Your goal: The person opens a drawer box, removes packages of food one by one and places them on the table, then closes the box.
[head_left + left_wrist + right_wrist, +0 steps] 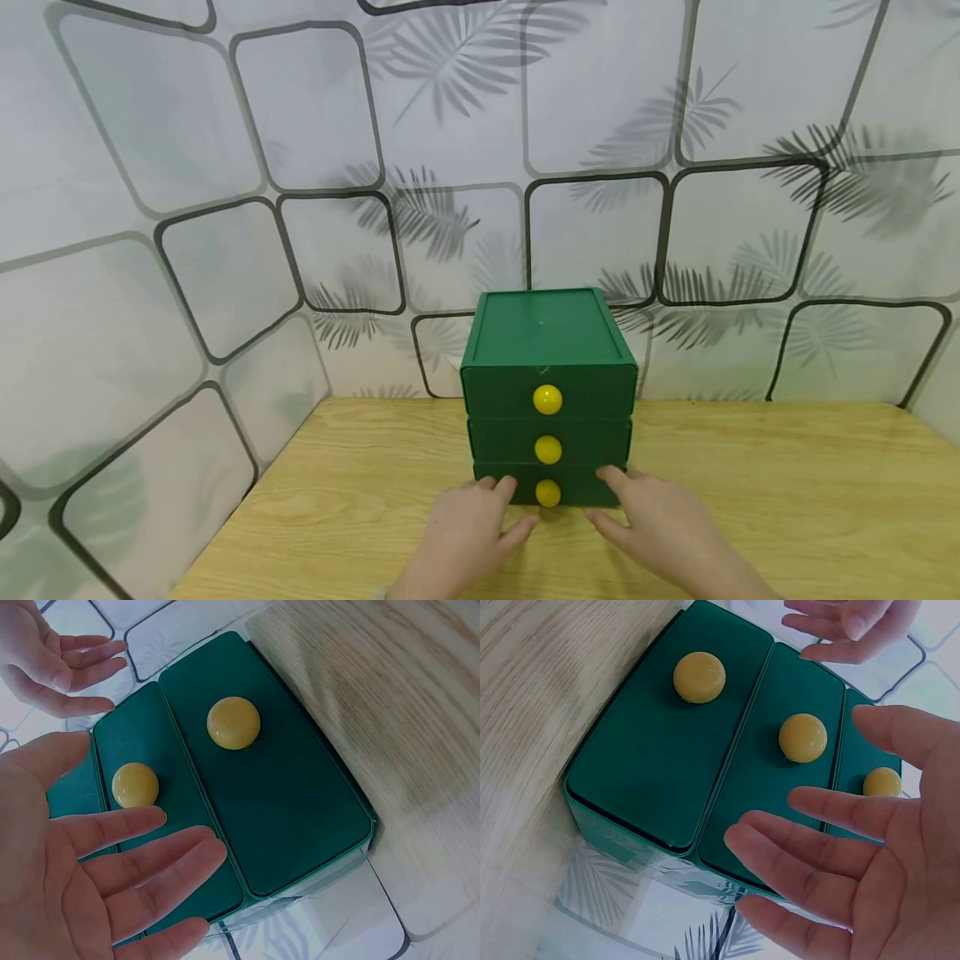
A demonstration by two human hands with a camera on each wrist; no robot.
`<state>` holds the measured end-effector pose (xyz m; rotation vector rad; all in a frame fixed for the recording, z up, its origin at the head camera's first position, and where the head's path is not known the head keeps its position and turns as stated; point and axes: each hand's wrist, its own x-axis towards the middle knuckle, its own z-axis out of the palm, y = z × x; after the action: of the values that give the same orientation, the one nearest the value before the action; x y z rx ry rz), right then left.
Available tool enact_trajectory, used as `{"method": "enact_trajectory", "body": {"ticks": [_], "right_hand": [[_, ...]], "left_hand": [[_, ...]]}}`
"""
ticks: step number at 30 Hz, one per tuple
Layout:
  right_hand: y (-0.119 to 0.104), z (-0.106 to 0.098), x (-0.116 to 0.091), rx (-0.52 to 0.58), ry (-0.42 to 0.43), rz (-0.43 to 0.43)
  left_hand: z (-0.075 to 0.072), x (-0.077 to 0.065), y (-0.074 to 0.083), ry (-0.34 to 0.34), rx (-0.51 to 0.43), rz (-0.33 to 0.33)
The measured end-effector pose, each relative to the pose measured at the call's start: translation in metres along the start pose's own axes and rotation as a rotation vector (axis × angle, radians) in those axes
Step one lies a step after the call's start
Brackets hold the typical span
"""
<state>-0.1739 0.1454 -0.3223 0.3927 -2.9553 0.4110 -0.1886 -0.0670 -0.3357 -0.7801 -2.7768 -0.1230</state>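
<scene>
A green box of three stacked drawers [549, 329] stands on the table, each drawer front bearing a round yellow knob. In front of its lower left side is my left hand [468, 525], fingers spread and loosely extended. My right hand [667, 525] mirrors it at the lower right side, also with fingers apart. Both wrist views show bare palms, with nothing held. The bottom drawer's knob [548, 493] lies between the two hands. In the left wrist view the drawer fronts [277, 802] sit beyond the fingers; whether any fingertip touches them I cannot tell.
The box rests on a light wooden table [345, 483], near its back edge. Behind and to the left rises a pale wall covering [450, 250] with dark rounded outlines and grey leaf prints.
</scene>
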Motion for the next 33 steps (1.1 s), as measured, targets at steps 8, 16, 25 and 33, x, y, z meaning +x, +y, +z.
{"method": "enact_trajectory", "body": {"ticks": [8, 16, 25, 33], "right_hand": [[-0.001, -0.001, 0.001, 0.011, -0.007, 0.020], [-0.001, 0.000, 0.002, 0.016, 0.002, 0.016], [-0.002, 0.001, 0.001, 0.018, 0.010, 0.018], [-0.005, 0.001, 0.001, 0.028, 0.034, 0.007]], "left_hand": [[0.000, 0.002, -0.002, 0.038, -0.018, 0.013], [0.001, 0.002, -0.005, 0.153, -0.019, 0.045], [0.005, 0.003, -0.010, 0.299, -0.049, 0.030], [0.008, 0.005, -0.014, 0.510, -0.121, 0.072]]}}
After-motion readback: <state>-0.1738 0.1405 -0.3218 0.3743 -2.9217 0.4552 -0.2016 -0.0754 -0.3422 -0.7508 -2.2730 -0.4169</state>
